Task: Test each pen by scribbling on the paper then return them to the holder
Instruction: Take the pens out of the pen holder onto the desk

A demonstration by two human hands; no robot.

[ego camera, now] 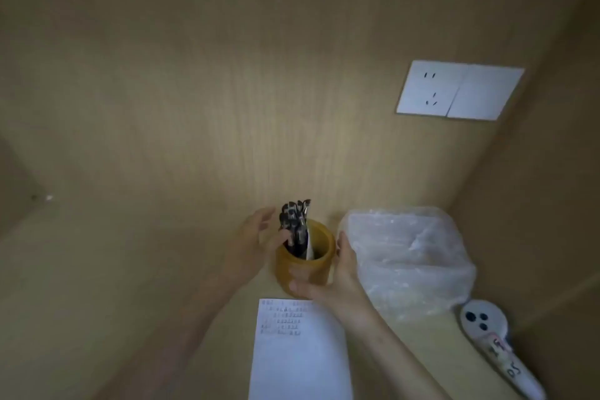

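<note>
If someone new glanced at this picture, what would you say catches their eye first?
Probably the amber pen holder at centre, full of dark pens, with the right hand cupping its side and the left hand reaching for the pens. Next, the white wall socket at upper right, and the paper just below the holder.

- Dark pens [294,227]: bunched upright in the holder, leaning toward 11 o'clock.
- Amber round holder [305,269]: upright.
- White paper [300,357]: flat, at the holder's 6 o'clock, scribbled along top.
</note>
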